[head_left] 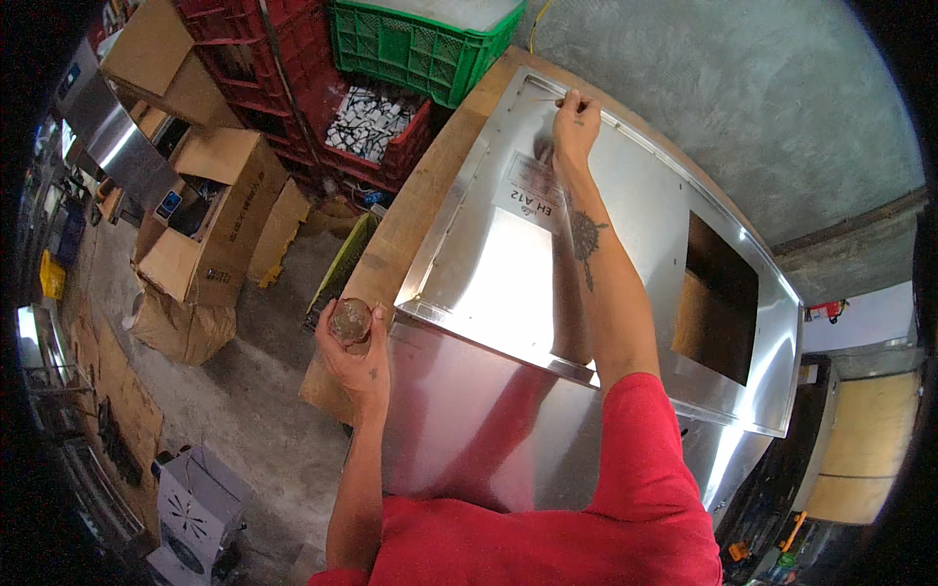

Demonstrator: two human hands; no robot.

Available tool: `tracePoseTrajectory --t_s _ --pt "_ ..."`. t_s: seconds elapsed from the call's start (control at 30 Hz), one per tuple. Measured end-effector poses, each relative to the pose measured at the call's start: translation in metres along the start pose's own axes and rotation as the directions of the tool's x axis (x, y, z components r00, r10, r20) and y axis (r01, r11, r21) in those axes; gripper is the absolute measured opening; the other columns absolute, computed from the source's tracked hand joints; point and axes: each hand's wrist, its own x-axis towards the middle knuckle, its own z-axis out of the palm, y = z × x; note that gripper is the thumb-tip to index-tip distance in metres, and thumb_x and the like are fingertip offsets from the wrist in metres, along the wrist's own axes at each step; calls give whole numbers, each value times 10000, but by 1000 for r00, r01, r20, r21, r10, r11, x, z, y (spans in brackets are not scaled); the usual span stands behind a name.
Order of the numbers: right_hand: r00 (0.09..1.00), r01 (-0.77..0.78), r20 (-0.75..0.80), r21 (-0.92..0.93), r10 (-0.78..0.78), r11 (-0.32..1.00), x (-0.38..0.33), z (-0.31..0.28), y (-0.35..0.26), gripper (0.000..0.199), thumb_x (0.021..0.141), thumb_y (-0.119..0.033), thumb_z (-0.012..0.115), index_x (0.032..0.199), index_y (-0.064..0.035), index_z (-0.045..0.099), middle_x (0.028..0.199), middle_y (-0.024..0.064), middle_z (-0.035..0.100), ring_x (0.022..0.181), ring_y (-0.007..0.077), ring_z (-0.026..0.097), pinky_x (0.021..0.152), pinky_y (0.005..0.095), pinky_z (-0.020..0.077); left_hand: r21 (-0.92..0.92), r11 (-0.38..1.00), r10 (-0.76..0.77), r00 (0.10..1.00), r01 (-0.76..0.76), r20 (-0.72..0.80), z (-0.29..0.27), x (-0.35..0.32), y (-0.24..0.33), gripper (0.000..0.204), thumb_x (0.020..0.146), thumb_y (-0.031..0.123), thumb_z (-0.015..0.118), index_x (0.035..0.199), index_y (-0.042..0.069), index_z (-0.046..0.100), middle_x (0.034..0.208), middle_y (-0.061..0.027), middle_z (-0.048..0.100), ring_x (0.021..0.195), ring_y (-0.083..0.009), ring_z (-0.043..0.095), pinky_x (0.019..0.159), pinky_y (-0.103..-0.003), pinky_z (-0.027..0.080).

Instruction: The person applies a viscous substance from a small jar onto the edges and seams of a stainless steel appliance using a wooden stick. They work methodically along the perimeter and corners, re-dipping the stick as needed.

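Meanwhile the left hand (363,379) curls its fingers and thumb around a round brown container (350,320), holding it just off the near left edge of a shiny metal panel (640,181). Well ahead of it and to its right, the right hand (577,129) is closed, fingertips pinching a thin, stick-like tool (547,100) that points leftward over the panel's far corner; whether its tip touches the metal cannot be told.

The panel spreads beneath the right hand and forearm, with a raised rim. A printed marking (532,186) lies between the hands, nearer the right one, and a rectangular opening (718,298) sits to the right of both. Under the panel, just beyond the left hand, runs a wooden board (396,230).

Left of the right hand stand a green crate (415,49) and a red crate (415,146) holding small white pieces (366,122). Left of the left hand, an open cardboard box (230,225) rests.
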Motion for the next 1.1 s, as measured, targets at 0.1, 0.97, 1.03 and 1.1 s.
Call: tracePoseTrajectory --t_s 0.1,0.97,1.03,1.1 --pt "999 42 16 -37 -42 998 1 2 9 308 1089 -260 607 1011 38 617 901 178 702 838 283 654 818 426 525 -50 995 -82 995 85 63 -6 -2 14 690 960 261 848 1486 -6 491 1457 -217 558 1324 -337 600 1079 -453 536" --pt "986 79 154 -92 -64 993 -9 -2 2 357 1087 -300 635 1035 52 669 905 170 723 828 241 652 788 391 526 69 997 -44 998 41 54 -9 -1 15 699 956 262 853 1497 13 486 1446 -202 554 1324 -336 599 1080 -461 544" --pt "985 100 148 -86 -87 991 -7 -1 6 354 1085 -298 637 1035 50 673 904 171 725 829 243 654 790 393 527 68 997 -36 998 33 52 -9 -1 15 698 954 260 854 1495 12 488 1445 -203 554 1322 -335 600 1081 -461 543" --pt "985 108 144 -91 -94 990 -6 0 8 354 1086 -300 638 1032 48 675 904 171 727 829 243 655 791 394 527 68 998 -20 999 16 49 -8 -1 13 695 954 259 854 1492 13 489 1446 -203 553 1322 -335 600 1082 -461 542"
